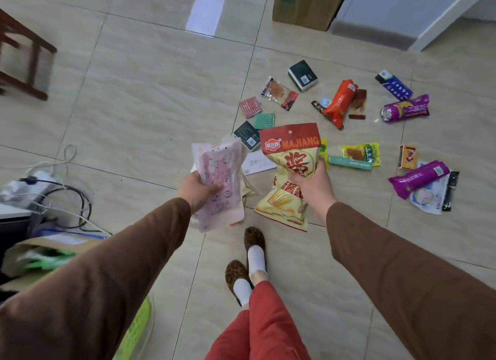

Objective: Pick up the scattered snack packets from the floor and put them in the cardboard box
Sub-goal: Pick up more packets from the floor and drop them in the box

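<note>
Left hand [197, 189]: fingers closed on pink patterned packet [220, 182]. Right hand [312, 183]: fingers closed on yellow-red "MAJIANG" packet [291, 155]. Cardboard box [306, 5]: floor's far edge.

bright, even daylight | glare patch on floor tiles [205, 13] | edges bowed, blurred

You are getting one view only, from the wide-angle camera worn on your head, looking forward and steeply down. It is catching your own feet [247, 268] at bottom centre and both sleeves reaching in from the lower corners. The tiled floor [134, 104] is filling the frame, bending toward the edges. The cardboard box [308, 5] is sitting far off, cropped by the top edge.
</note>
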`<state>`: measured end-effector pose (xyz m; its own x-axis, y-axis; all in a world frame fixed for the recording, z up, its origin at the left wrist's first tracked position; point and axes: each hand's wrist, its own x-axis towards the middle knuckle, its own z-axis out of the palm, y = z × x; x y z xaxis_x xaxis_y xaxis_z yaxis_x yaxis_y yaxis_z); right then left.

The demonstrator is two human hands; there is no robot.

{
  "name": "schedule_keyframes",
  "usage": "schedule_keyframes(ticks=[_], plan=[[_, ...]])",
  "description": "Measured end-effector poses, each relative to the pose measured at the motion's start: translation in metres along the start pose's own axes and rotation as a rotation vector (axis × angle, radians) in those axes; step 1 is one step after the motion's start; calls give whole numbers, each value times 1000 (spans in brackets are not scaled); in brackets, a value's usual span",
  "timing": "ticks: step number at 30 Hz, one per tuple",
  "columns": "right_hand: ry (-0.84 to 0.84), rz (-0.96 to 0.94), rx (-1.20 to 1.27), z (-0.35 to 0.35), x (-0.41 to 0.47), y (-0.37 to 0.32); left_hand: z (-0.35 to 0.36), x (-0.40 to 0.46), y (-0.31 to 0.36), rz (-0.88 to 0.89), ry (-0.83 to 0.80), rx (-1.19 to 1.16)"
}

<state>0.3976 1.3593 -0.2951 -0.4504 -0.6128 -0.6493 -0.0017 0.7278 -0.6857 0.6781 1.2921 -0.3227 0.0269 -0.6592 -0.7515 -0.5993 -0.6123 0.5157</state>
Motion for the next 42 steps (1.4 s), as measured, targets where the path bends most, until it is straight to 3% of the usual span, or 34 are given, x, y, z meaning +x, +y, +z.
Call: schedule_keyframes(ticks=[13, 27, 33, 42], plan=[[-39, 23, -57, 131, 70, -111, -127, 110, 44, -4, 51, -60], [84, 70, 27, 316, 107, -254, -341, 258, 124, 82, -132, 65], [117, 83, 93, 328, 154, -313, -369, 309, 198, 125, -175, 138], [197, 183, 219, 296, 269, -403, -357, 401, 365, 183, -206, 214]])
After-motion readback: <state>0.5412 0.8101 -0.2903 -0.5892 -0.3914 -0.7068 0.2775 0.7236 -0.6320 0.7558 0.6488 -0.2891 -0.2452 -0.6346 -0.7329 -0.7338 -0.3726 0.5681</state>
